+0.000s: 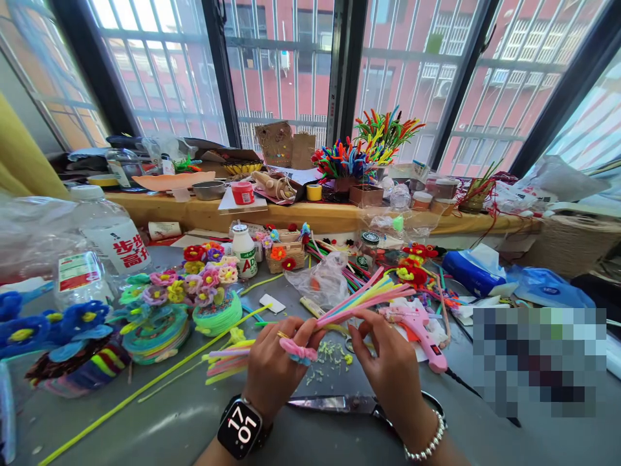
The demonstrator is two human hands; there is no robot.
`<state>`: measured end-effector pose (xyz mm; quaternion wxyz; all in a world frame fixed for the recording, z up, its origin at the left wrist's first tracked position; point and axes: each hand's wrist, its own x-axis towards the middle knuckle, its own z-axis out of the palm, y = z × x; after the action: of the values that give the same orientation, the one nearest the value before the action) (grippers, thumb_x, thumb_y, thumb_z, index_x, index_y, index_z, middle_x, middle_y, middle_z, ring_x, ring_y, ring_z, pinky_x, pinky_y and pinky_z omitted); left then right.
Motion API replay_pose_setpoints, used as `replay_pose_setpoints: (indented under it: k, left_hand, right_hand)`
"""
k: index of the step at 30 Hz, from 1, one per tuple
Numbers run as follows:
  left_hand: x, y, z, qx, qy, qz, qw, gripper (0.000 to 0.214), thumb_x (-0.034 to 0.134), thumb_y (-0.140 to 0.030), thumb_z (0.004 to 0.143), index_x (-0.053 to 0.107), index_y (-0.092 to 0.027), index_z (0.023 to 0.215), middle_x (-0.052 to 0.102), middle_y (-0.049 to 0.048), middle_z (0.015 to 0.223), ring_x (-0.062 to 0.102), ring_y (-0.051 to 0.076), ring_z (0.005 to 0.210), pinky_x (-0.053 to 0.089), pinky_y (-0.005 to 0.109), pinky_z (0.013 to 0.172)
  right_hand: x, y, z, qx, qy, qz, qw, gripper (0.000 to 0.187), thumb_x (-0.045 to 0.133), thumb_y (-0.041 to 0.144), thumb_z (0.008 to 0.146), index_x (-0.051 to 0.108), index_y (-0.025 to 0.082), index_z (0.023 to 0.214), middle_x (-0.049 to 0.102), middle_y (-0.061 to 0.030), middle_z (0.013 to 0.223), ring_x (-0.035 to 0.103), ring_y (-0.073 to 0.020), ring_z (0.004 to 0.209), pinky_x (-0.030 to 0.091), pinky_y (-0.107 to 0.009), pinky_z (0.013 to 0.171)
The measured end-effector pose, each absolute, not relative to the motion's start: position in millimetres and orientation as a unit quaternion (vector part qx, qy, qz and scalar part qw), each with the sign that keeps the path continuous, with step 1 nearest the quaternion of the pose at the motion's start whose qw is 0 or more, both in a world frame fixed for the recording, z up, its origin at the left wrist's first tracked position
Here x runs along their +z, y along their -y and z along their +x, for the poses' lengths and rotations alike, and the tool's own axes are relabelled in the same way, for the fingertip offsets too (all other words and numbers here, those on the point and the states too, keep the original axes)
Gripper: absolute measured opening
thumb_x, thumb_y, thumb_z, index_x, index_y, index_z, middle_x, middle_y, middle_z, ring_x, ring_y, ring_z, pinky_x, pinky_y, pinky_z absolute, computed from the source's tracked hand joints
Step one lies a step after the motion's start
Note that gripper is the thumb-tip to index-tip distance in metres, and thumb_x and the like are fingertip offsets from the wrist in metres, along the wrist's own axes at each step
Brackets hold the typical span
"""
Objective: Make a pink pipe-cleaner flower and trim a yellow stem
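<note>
My left hand [276, 356] is closed around a bundle of pink, yellow, white and blue pipe cleaners [376, 298]. One end fans out to the upper right, the other to the left past the wrist. A pink and light-blue fuzzy coil [298, 351] lies against the fingers of that hand. My right hand [388, 356] is beside the bundle, fingers loosely bent and thumb and index finger apart, the index finger close to the pink stems. Large scissors [334, 404] lie under the hands, their handles partly hidden by my right wrist. Yellow-green fuzz clippings [327, 362] are scattered between the hands.
A pink glue gun [422, 333] with a black cord lies at the right. Pipe-cleaner flower pots [155, 330] stand at the left, near plastic bottles [109, 230]. One long yellow-green pipe cleaner [155, 385] crosses the grey table. A tissue pack [478, 268] sits farther right.
</note>
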<state>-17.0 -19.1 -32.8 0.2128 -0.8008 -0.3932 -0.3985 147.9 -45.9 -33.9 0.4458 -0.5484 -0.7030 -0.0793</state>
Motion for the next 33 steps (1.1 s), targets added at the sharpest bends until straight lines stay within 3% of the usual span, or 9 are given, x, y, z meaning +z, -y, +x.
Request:
replay_pose_setpoints:
  k: [3, 9, 22, 33]
  left_hand:
    - [-31.3, 20.0, -16.4, -0.390, 0.388, -0.807, 0.216, 0.011, 0.054, -0.024, 0.072, 0.055, -0.020, 0.083, 0.059, -0.0003, 0.067, 0.053, 0.011, 0.057, 0.036, 0.024, 0.056]
    - [-30.8, 21.4, -14.4, -0.385, 0.376, -0.814, 0.218, 0.010, 0.055, -0.023, 0.072, 0.055, -0.019, 0.081, 0.058, -0.0010, 0.063, 0.051, 0.012, 0.056, 0.036, 0.024, 0.056]
    - [-30.7, 22.2, -13.2, -0.388, 0.388, -0.795, 0.257, 0.010, 0.052, -0.024, 0.073, 0.056, -0.018, 0.080, 0.057, -0.0005, 0.061, 0.049, 0.011, 0.053, 0.035, 0.024, 0.053]
    - [-28.6, 21.8, -15.5, -0.401, 0.382, -0.786, 0.276, 0.019, 0.054, -0.024, 0.072, 0.057, -0.018, 0.090, 0.061, 0.0016, 0.069, 0.053, 0.012, 0.060, 0.035, 0.025, 0.059]
  right_hand:
    - [-35.6, 44.6, 148.0, -0.105, 0.701, -0.554, 0.437, 0.021, 0.043, 0.019, 0.079, 0.047, 0.016, 0.099, 0.057, -0.0002, 0.062, 0.054, -0.0128, 0.054, 0.040, -0.022, 0.051]
    - [-34.7, 42.2, 149.4, -0.172, 0.717, -0.545, 0.399, 0.011, 0.045, 0.016, 0.078, 0.055, 0.015, 0.082, 0.061, -0.0039, 0.065, 0.057, -0.0147, 0.058, 0.040, -0.024, 0.054]
    - [-28.9, 46.2, 149.9, -0.253, 0.700, -0.491, 0.453, 0.009, 0.052, 0.011, 0.075, 0.056, 0.016, 0.068, 0.055, -0.0040, 0.065, 0.050, -0.0149, 0.063, 0.040, -0.026, 0.060]
    - [-30.6, 43.4, 151.5, -0.210, 0.721, -0.495, 0.437, 0.009, 0.050, 0.010, 0.076, 0.055, 0.014, 0.081, 0.059, -0.0045, 0.072, 0.050, -0.0161, 0.066, 0.039, -0.028, 0.064]
